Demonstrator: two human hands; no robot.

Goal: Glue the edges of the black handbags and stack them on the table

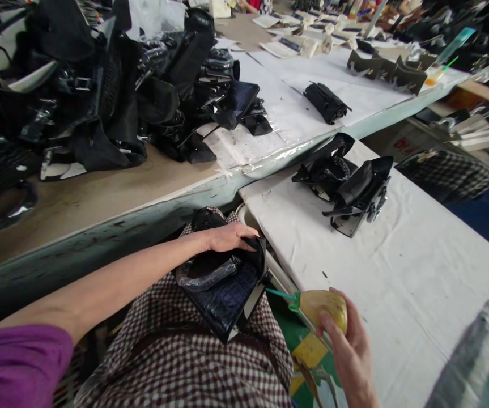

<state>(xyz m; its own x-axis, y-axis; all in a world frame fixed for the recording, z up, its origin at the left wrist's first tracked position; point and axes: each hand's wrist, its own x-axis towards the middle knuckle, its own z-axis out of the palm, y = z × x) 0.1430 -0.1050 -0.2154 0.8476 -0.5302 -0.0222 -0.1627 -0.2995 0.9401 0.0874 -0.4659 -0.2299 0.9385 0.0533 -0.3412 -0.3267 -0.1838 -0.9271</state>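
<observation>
On my lap, over a checked apron [176, 368], rests a dark crocodile-patterned handbag [222, 297] with a plastic-wrapped handle [210, 277]. My left hand [231, 237] grips the bag's upper edge, its fingers partly hidden at the black lining. In my right hand [350, 340] is a yellowish squeeze bottle [323, 309] with a green collar and a thin teal nozzle. The nozzle points left at the side of the bag; whether its tip touches the bag I cannot tell.
Two unfinished black bags [354, 192] lie on the white-covered table [418, 249] to my right. A large heap of black bags [112, 96] covers the bench at left. A bundle of black strips [326, 103] sits on the white bench top, with olive pieces [386, 71] farther right.
</observation>
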